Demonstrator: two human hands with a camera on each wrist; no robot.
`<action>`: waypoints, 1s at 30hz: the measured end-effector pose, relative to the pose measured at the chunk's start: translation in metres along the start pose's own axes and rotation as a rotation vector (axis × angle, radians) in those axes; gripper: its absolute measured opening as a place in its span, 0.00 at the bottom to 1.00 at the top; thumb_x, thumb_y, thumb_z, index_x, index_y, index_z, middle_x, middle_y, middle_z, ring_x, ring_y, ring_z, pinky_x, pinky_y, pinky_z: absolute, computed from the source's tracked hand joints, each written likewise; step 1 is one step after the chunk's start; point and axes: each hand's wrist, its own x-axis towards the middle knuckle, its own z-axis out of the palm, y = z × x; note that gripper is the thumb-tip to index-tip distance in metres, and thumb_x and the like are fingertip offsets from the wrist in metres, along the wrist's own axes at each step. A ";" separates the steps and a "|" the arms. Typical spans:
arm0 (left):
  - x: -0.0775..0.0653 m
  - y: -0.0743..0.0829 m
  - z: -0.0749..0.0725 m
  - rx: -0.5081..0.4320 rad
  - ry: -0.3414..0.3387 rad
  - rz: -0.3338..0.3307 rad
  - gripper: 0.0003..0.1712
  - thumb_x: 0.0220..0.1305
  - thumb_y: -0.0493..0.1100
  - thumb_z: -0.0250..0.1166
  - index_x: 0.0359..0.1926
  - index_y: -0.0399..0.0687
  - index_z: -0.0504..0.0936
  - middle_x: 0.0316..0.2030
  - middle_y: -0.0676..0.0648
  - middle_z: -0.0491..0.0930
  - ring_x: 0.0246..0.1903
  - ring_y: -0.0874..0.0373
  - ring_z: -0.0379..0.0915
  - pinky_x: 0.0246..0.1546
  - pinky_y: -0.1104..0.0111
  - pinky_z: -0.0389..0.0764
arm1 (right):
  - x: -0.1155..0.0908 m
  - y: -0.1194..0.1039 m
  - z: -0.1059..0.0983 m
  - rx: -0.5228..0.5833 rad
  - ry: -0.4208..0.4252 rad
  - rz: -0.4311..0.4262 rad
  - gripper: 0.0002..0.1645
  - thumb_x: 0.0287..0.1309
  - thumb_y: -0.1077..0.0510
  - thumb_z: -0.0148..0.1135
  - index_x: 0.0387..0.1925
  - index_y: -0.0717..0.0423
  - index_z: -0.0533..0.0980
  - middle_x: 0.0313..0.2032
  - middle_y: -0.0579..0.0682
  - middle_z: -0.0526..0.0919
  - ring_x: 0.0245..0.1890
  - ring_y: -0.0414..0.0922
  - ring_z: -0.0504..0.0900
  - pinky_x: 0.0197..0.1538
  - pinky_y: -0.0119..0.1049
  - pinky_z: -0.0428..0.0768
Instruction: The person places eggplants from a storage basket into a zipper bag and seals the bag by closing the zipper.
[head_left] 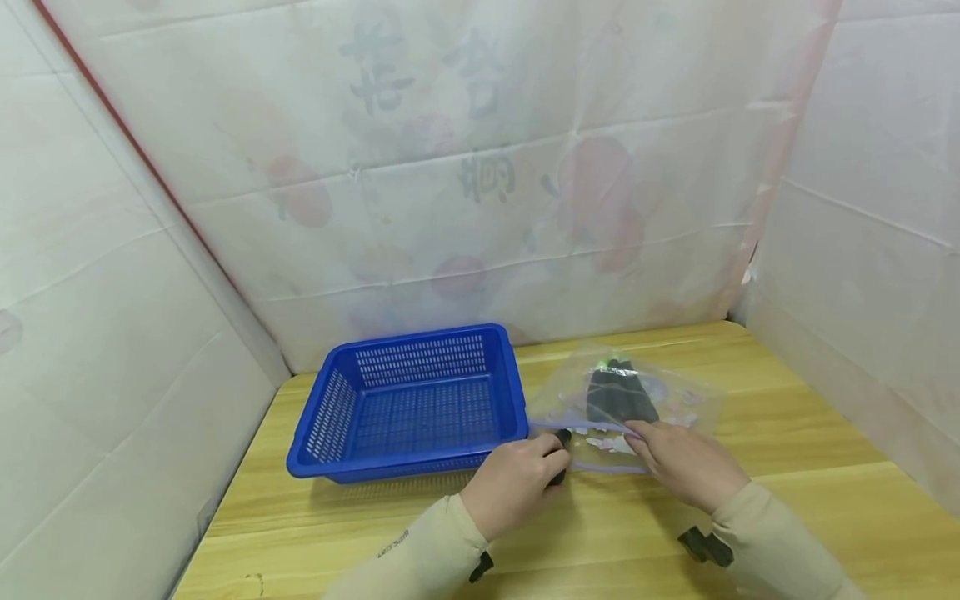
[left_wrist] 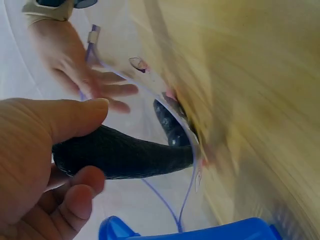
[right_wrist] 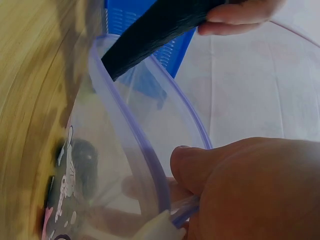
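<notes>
My left hand [head_left: 517, 483] pinches a dark green cucumber [left_wrist: 125, 152] between thumb and fingers. The cucumber's far end reaches into the mouth of a clear zip bag [head_left: 562, 392] with a purple zip edge [right_wrist: 131, 127]. My right hand [head_left: 686, 462] pinches that edge near the white slider [right_wrist: 159, 227], and the mouth stands apart. Inside the bag, which lies on the table, are several dark green cucumbers [head_left: 618, 396] side by side. In the right wrist view they show only dimly through the plastic.
A blue plastic basket [head_left: 408, 462] with slotted walls stands left of the bag, close to my left hand. Both rest on a wood-grain table [head_left: 780, 417]. Pale printed sheets [head_left: 420, 225] hang behind the table and along both sides.
</notes>
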 end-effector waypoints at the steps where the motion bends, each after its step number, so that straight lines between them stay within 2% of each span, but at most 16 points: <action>1: 0.001 0.000 0.002 0.011 -0.007 -0.004 0.11 0.46 0.46 0.72 0.30 0.53 0.79 0.29 0.56 0.73 0.23 0.69 0.69 0.24 0.81 0.71 | 0.000 0.000 0.000 -0.001 -0.002 0.002 0.25 0.67 0.47 0.44 0.53 0.61 0.73 0.45 0.58 0.79 0.44 0.59 0.78 0.46 0.56 0.72; 6: 0.004 0.003 0.008 0.045 -0.047 -0.013 0.14 0.48 0.49 0.71 0.37 0.52 0.82 0.34 0.55 0.76 0.26 0.67 0.74 0.26 0.78 0.74 | 0.000 0.000 0.000 -0.004 -0.004 0.004 0.24 0.67 0.48 0.45 0.53 0.60 0.73 0.45 0.58 0.80 0.43 0.58 0.78 0.44 0.56 0.73; 11: 0.007 0.007 0.012 0.021 -0.080 -0.020 0.15 0.52 0.50 0.69 0.40 0.51 0.81 0.38 0.54 0.75 0.30 0.66 0.74 0.33 0.77 0.74 | 0.000 0.000 -0.001 -0.001 0.001 -0.003 0.24 0.67 0.48 0.44 0.53 0.61 0.73 0.45 0.58 0.80 0.43 0.58 0.78 0.45 0.55 0.73; 21: 0.009 0.013 0.026 0.004 -0.065 -0.019 0.11 0.55 0.44 0.62 0.40 0.49 0.81 0.38 0.53 0.74 0.29 0.66 0.71 0.32 0.79 0.73 | 0.000 0.000 -0.002 -0.008 0.006 -0.003 0.24 0.67 0.48 0.45 0.52 0.61 0.74 0.44 0.57 0.80 0.43 0.57 0.78 0.44 0.54 0.73; 26: 0.011 0.013 0.032 -0.029 -0.086 -0.065 0.12 0.58 0.44 0.63 0.43 0.51 0.81 0.43 0.49 0.74 0.35 0.64 0.73 0.35 0.79 0.74 | 0.000 0.000 -0.002 -0.002 -0.005 0.005 0.23 0.66 0.49 0.47 0.52 0.60 0.74 0.44 0.57 0.80 0.43 0.57 0.78 0.45 0.54 0.73; 30: 0.013 0.011 0.037 -0.046 -0.080 -0.108 0.15 0.57 0.44 0.64 0.47 0.52 0.80 0.46 0.45 0.74 0.40 0.60 0.74 0.40 0.75 0.75 | 0.000 -0.001 -0.003 0.000 0.004 0.001 0.22 0.66 0.50 0.47 0.52 0.60 0.74 0.44 0.57 0.80 0.43 0.57 0.78 0.44 0.54 0.73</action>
